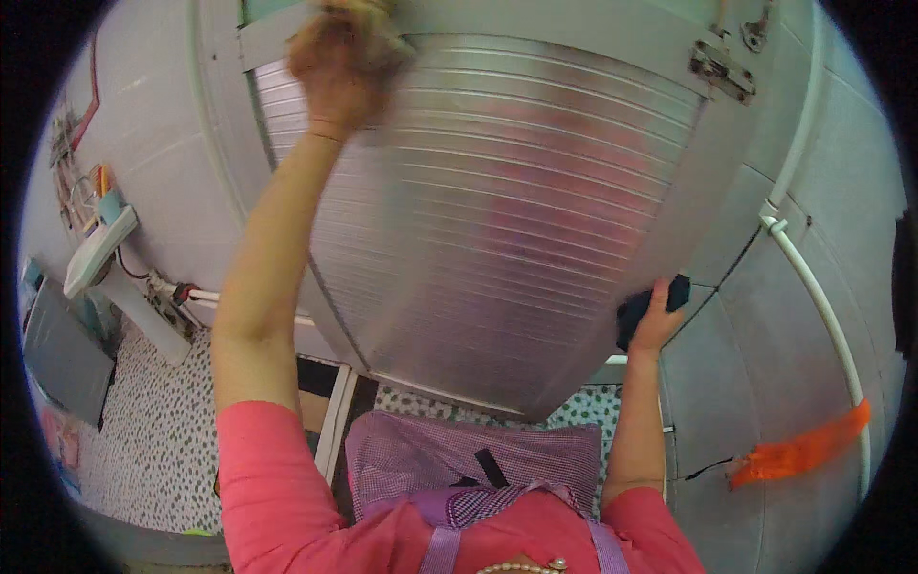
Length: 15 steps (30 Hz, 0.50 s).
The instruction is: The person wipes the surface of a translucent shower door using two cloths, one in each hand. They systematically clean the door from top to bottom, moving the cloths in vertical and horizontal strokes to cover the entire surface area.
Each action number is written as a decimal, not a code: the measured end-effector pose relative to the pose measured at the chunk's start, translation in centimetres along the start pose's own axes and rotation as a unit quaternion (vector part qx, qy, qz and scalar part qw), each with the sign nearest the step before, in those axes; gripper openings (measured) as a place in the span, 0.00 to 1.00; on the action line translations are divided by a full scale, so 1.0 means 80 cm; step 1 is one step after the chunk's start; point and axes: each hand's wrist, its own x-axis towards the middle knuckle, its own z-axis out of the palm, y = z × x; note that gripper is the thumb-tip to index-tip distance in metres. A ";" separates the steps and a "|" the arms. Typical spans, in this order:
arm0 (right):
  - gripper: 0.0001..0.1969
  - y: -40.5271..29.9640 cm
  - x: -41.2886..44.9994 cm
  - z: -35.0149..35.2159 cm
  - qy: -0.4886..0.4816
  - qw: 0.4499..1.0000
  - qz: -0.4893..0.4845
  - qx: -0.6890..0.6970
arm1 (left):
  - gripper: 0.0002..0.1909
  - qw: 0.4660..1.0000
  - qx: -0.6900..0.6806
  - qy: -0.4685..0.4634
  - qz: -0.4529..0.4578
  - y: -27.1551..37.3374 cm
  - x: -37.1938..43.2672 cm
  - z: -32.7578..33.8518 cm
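A pale-framed door [459, 229] with a ribbed, translucent panel stands in front of me. My left hand [344, 72], blurred, is raised to the panel's upper left and holds a yellowish cloth [366, 18], also blurred. Lower down, at the door's right edge, my right hand [658, 323] grips a dark cloth or pad [632, 316], with the thumb across it. A metal bolt latch [723, 70] is fixed at the door's upper right corner. Below my arms hangs a purple checked apron [473, 455].
On the left a white pedestal washbasin [100, 251] holds a cup with combs, beside a grey box-like object [68, 351]. A white pipe [825, 301] runs down the tiled right wall, with an orange strip [803, 448] near it. The floor [154, 423] has a pebble pattern.
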 end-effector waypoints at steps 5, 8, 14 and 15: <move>0.17 -0.017 -0.010 0.007 0.011 0.999 -0.021 0.037 | 0.23 0.937 0.179 0.216 -0.208 -0.026 0.018 0.004; 0.18 -0.024 -0.016 0.001 -0.004 0.998 0.020 0.055 | 0.27 0.972 0.115 0.136 -0.150 0.048 0.035 0.025; 0.18 -0.010 -0.004 0.002 0.013 1.000 -0.002 0.020 | 0.19 0.992 -0.041 0.028 0.115 0.268 0.062 0.049; 0.18 -0.011 -0.003 0.002 0.011 1.000 0.001 0.019 | 0.18 0.985 -0.058 0.032 0.158 0.291 0.060 0.063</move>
